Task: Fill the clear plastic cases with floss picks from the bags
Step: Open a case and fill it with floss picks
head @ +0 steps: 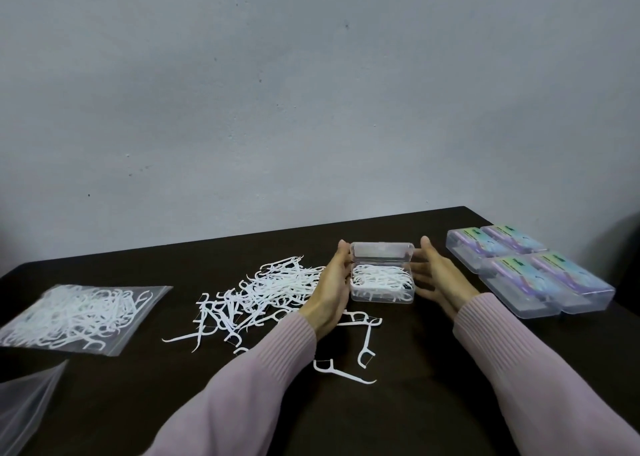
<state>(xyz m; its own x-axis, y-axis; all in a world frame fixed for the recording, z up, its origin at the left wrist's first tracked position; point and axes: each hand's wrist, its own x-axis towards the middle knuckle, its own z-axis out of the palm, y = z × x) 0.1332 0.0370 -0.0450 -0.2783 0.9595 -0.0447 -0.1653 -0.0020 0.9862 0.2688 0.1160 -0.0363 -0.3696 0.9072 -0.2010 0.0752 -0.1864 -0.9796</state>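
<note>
A clear plastic case [381, 294] stands on the dark table, filled with white floss picks, its hinged lid [381, 251] raised at the back. My left hand [330, 291] presses against the case's left side, fingertips at the lid's corner. On the case's right side, my right hand [434, 279] has its fingers spread and sits close to or just touching the case wall. A loose pile of floss picks [263, 292] lies left of the case. A zip bag of floss picks [79, 315] lies at the far left.
Several closed clear cases with coloured labels [530, 272] sit in a block at the right. A few stray picks [346, 374] lie near the front. An empty clear bag [24, 407] shows at the lower left. The table's [433, 403] far edge meets a grey wall.
</note>
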